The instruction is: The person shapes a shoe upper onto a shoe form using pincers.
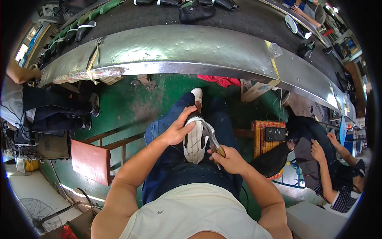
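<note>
A shoe upper [193, 145] on a last rests bottom-up on my lap, its pale underside facing me and dark material gathered round the far end. A dark curved line marks the pale underside. My left hand [178, 130] grips the far end of the shoe from the left side, fingers over its edge. In my right hand [230, 160] is a pair of pincers [210, 134] with a curved silver head. The pincers' head reaches the right edge of the shoe near its far end; whether the jaws hold material is too small to tell.
A metal-edged bench [167, 51] with a dark belt carries black shoes [196, 12] and green lasts [109, 6]. A brown stool [91, 161] stands at left, a patterned seat [266, 148] at right. Co-workers are on both sides. A fan [39, 213] stands lower left.
</note>
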### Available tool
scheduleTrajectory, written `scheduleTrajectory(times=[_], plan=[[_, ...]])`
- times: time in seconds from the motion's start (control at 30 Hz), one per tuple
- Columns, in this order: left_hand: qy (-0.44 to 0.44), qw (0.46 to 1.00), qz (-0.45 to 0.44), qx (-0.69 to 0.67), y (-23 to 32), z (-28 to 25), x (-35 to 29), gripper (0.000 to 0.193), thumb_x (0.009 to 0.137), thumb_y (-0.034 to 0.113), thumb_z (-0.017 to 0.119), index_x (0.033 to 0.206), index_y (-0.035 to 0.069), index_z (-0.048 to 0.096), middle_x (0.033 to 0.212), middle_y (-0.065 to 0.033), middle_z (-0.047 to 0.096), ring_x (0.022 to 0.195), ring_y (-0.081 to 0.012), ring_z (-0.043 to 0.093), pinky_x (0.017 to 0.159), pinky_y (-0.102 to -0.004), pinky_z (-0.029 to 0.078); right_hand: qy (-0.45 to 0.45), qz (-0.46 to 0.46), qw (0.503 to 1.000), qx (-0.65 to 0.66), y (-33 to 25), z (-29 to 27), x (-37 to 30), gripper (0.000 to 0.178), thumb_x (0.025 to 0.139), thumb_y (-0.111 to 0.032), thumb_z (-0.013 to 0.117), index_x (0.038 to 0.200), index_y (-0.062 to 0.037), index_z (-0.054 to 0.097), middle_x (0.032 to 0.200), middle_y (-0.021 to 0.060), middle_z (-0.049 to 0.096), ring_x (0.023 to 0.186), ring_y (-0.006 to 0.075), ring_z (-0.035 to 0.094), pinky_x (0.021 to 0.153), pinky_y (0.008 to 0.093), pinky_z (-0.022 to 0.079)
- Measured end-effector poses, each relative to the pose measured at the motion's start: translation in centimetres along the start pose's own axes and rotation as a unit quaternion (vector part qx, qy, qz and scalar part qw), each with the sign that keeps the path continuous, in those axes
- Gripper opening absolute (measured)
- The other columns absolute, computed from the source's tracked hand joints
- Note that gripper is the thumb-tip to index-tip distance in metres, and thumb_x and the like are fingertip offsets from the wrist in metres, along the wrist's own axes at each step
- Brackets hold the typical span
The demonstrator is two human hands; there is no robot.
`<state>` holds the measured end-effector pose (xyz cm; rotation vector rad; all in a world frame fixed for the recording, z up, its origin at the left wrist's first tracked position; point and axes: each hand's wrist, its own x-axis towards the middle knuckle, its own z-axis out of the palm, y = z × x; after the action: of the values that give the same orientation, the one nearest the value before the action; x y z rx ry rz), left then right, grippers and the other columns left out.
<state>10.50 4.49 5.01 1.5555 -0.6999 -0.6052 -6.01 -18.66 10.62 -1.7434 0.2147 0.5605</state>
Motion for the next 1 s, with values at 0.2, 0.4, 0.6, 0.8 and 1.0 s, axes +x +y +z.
scheduleTrajectory(times=[0.2,0.4,0.6,0.8,1.0], plan=[[-0.021,0.998,0.001,0.054,-0.7,-0.4,0.9,0.053,0.106,0.021,0.054,0.155,0.010,0.038,0.162,-0.0160,0.032,0.155,-0.0337,0.018,0.125,-0.0433,0.016,-0.072,0.058,0.983,0.156,-2.2,-0.6,1.5,0.029,0.103,-0.023,0.058,0.117,0.0017,0.062,0.094,0.0061,0.069,0.086,0.0142,0.067,0.076,0.0306,0.054],[-0.016,1.000,0.000,0.016,-1.8,-0.3,1.9,0.044,0.105,0.016,0.054,0.148,0.007,0.047,0.155,-0.0125,0.042,0.147,-0.0252,0.037,0.121,-0.0375,0.027,-0.013,0.081,0.996,0.022,0.4,0.1,3.5,0.022,0.103,-0.022,0.058,0.106,0.0002,0.062,0.077,0.0057,0.066,0.069,0.0148,0.067,0.064,0.0321,0.054],[-0.007,0.997,-0.026,-0.074,-3.6,-0.4,3.1,0.044,0.098,-0.001,0.060,0.141,0.007,0.056,0.151,-0.0085,0.047,0.141,-0.0197,0.042,0.117,-0.0338,0.031,0.185,-0.072,0.974,-0.111,5.2,3.6,5.7,0.020,0.097,-0.016,0.064,0.107,0.0015,0.062,0.076,0.0174,0.068,0.069,0.0348,0.069,0.066,0.0420,0.054],[-0.047,0.988,-0.034,-0.141,-3.8,-0.4,3.6,0.044,0.099,0.004,0.062,0.142,0.010,0.056,0.154,-0.0085,0.046,0.143,-0.0210,0.040,0.119,-0.0337,0.030,0.213,-0.084,0.966,-0.119,5.1,3.6,4.7,0.023,0.097,-0.017,0.065,0.109,0.0025,0.061,0.083,0.0234,0.068,0.080,0.0426,0.069,0.073,0.0475,0.054],[-0.093,0.982,-0.094,-0.134,-1.2,0.2,2.8,0.056,0.101,0.011,0.064,0.154,0.011,0.045,0.159,-0.0047,0.039,0.139,-0.0155,0.041,0.117,-0.0329,0.033,0.140,-0.023,0.954,-0.264,0.0,2.3,0.0,0.027,0.097,-0.015,0.061,0.109,0.0084,0.055,0.094,0.0312,0.067,0.091,0.0490,0.067,0.083,0.0549,0.053]])
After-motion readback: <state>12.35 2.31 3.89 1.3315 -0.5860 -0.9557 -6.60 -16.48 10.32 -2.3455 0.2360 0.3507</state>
